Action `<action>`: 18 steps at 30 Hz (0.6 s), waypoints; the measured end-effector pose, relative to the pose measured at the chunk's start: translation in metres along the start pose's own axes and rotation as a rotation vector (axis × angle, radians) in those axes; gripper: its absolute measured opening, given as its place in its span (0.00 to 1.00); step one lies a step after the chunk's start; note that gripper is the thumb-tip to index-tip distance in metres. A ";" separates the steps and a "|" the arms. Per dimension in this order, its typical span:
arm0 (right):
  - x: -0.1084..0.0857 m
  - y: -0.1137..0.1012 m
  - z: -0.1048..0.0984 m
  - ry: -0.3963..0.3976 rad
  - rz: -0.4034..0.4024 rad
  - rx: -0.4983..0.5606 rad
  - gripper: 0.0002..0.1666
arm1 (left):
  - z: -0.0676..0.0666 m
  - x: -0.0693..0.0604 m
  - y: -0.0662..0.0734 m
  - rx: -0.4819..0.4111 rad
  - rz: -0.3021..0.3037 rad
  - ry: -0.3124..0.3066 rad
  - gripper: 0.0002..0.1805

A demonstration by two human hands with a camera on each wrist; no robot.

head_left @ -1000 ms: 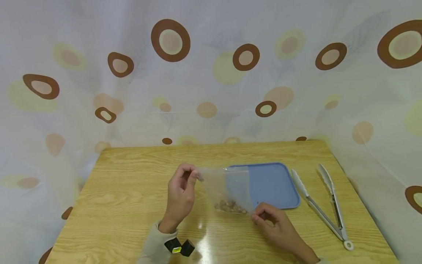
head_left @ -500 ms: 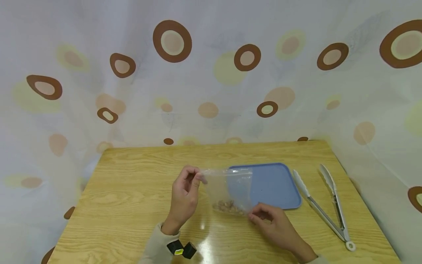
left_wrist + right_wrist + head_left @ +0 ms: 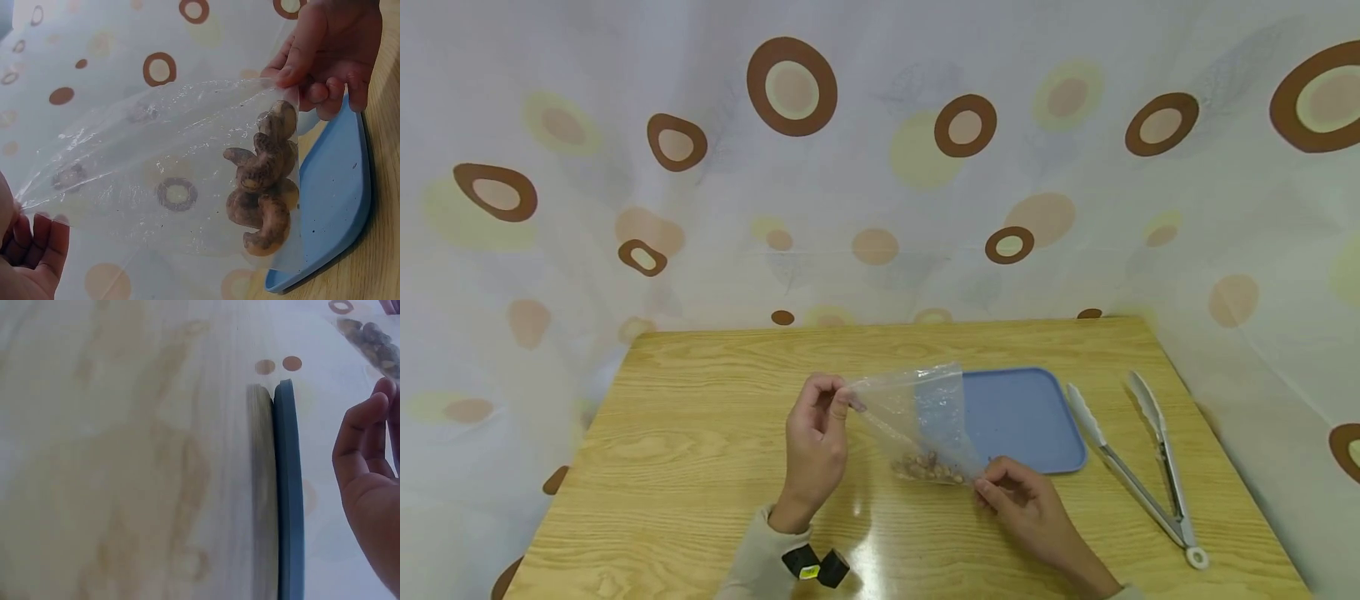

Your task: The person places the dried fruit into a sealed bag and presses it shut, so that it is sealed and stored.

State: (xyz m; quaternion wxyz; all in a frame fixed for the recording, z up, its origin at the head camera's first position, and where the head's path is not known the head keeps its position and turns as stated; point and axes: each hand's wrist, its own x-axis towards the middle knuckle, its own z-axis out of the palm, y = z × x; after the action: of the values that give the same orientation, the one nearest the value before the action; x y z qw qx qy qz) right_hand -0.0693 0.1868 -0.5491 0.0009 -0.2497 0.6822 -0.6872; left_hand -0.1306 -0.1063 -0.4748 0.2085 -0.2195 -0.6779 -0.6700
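A clear zip bag [image 3: 906, 412] is stretched between both hands above the table. Brown-skinned cashews [image 3: 262, 181] lie gathered along its bottom edge. My left hand [image 3: 816, 442] pinches the bag's upper left corner between thumb and fingers. At the lower right corner, my right hand [image 3: 1026, 508] pinches the plastic; in the left wrist view the right hand [image 3: 334, 53] shows its thumb pressed on that corner. Creases run diagonally across the bag from one hand to the other. In the right wrist view, part of the right hand [image 3: 369, 469] and some cashews [image 3: 375, 344] show at the right edge.
Behind the bag a blue tray [image 3: 1022, 421] lies on the wooden table [image 3: 700, 433], with small dark specks on it. To its right rest metal tongs [image 3: 1172, 500] with their arms spread. A patterned curtain [image 3: 865, 167] hangs behind the table.
The bag's free upper right corner has risen and swung slightly left, and the plastic is pulled into diagonal creases. The right hand has shifted slightly right. Both hands keep their hold.
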 end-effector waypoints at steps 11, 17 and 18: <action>0.009 -0.012 0.005 0.017 0.151 -0.301 0.12 | 0.002 -0.001 0.007 -0.042 -0.058 -0.054 0.05; 0.030 -0.022 0.009 0.069 0.078 -0.426 0.16 | 0.005 -0.005 0.003 -0.055 -0.030 -0.104 0.05; 0.033 -0.023 0.008 0.073 0.069 -0.415 0.15 | 0.006 -0.006 0.003 -0.055 -0.031 -0.110 0.05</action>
State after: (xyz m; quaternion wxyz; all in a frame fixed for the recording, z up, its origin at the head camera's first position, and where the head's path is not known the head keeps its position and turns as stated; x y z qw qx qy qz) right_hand -0.0873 0.1692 -0.5166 -0.0518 -0.1958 0.8169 -0.5400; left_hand -0.1242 -0.1005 -0.4762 0.1543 -0.2510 -0.6729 -0.6785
